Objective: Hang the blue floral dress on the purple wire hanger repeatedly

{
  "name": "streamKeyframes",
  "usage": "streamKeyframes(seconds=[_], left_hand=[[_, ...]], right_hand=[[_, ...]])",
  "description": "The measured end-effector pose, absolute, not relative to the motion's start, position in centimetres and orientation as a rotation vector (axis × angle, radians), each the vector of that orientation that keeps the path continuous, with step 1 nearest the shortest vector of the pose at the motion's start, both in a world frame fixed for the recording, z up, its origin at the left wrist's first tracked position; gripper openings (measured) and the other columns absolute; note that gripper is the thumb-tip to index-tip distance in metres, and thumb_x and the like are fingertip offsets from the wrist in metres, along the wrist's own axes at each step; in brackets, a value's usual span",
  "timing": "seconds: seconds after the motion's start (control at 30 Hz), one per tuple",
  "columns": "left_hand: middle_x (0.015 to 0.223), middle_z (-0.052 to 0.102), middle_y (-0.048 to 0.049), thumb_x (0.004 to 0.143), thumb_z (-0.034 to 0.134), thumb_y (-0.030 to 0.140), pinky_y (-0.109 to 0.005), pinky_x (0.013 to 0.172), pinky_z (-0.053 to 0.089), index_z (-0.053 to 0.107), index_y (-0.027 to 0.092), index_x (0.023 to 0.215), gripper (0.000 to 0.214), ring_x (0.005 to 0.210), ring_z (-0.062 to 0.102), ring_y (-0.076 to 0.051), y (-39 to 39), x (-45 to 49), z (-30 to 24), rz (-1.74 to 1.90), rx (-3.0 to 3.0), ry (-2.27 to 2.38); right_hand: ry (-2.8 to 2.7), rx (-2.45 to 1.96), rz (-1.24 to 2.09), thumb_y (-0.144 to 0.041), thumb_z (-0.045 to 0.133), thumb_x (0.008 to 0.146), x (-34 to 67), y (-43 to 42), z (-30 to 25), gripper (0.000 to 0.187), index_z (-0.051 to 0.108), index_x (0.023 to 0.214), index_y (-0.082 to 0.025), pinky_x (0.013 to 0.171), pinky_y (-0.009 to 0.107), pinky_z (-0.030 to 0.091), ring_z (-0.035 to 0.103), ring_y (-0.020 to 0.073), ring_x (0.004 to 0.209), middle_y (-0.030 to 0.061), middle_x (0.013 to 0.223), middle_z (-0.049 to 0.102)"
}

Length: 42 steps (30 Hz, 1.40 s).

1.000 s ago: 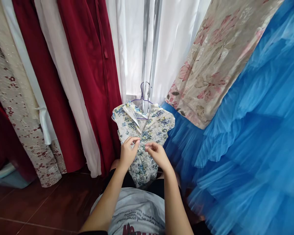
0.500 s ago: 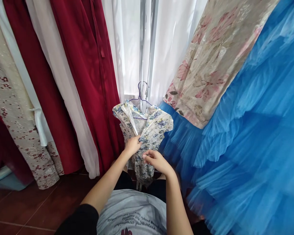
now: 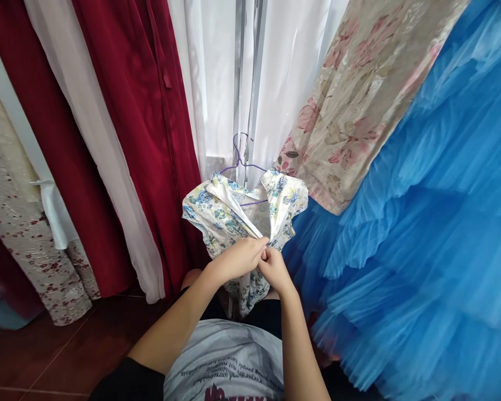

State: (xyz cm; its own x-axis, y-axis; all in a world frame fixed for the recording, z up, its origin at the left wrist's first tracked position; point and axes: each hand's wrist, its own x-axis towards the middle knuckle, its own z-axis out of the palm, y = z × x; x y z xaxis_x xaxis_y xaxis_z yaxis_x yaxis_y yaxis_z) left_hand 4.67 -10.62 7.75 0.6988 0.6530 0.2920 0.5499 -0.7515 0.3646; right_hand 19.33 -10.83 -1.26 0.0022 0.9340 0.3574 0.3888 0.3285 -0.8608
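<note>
A white blouse with blue floral print [image 3: 221, 214] hangs in front of me on a purple wire hanger [image 3: 239, 159]. Its neckline is parted in a V with the white inner edge showing. My left hand [image 3: 248, 253] is closed on the blouse's front edge, near the bottom of the V. Touching it, my right hand [image 3: 274, 268] is also closed on the front edge at the same spot. The fingertips partly cover each other, so any button between them is hidden. Below my hands the lower part of the blouse [image 3: 250, 292] drops between my knees.
Dark red dresses [image 3: 129, 111] and a pale one hang at the left. Sheer white fabric [image 3: 217, 83] and metal poles [image 3: 254, 83] stand behind the hanger. A beige floral garment [image 3: 350, 122] and a ruffled blue tulle dress [image 3: 434, 250] fill the right side. Red-brown tiles [image 3: 79, 356] cover the floor.
My right hand has moved up to my left and closed on the blouse's front edge. My left hand has shifted right, and the blouse's shoulders are spread wider.
</note>
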Motion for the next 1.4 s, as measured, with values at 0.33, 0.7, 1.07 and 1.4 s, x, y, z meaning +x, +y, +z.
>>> streamKeyframes(seconds=[0.33,0.7,1.07,1.4], left_hand=[[0.053,0.058,0.0062,0.082,0.053,0.017,-0.020,0.045,0.038,0.044,0.024,0.102,0.023,0.042,0.054,-0.013,-7.9,3.3,10.8,0.910,1.611,0.889],[0.068,0.064,0.0016,0.064,0.058,0.008,-0.019,0.053,0.049,0.039,0.023,0.092,0.037,0.060,0.069,-0.015,1.7,3.4,17.3,1.326,1.152,0.882],[0.068,0.065,0.0016,0.072,0.052,0.008,-0.018,0.053,0.046,0.042,0.023,0.101,0.034,0.057,0.071,-0.017,1.4,2.4,21.2,1.466,1.312,0.982],[0.069,0.068,-0.0008,0.092,0.048,0.016,-0.026,0.061,0.053,0.046,0.019,0.106,0.015,0.064,0.073,-0.019,-0.8,2.2,17.9,1.292,1.696,0.912]], right_hand=[[-1.590,-1.008,0.876,-0.036,0.053,0.088,17.7,-11.6,0.5,0.031,0.040,0.064,-0.022,0.054,0.027,0.027,0.036,0.0123,0.055,-0.0044,0.059,0.035],[-1.619,-1.088,0.948,-0.032,0.051,0.088,16.6,-10.4,-0.6,0.029,0.038,0.064,-0.023,0.053,0.026,0.026,0.038,0.0123,0.052,-0.0064,0.054,0.034],[-1.665,-1.074,1.071,-0.032,0.053,0.089,17.3,-12.0,-2.7,0.031,0.041,0.061,-0.023,0.052,0.026,0.031,0.044,0.0132,0.049,-0.0054,0.050,0.043],[-1.664,-0.940,0.911,-0.055,0.056,0.094,17.5,-7.7,5.7,0.039,0.062,0.077,-0.020,0.058,0.028,0.040,0.052,0.0153,0.056,0.0000,0.061,0.062]])
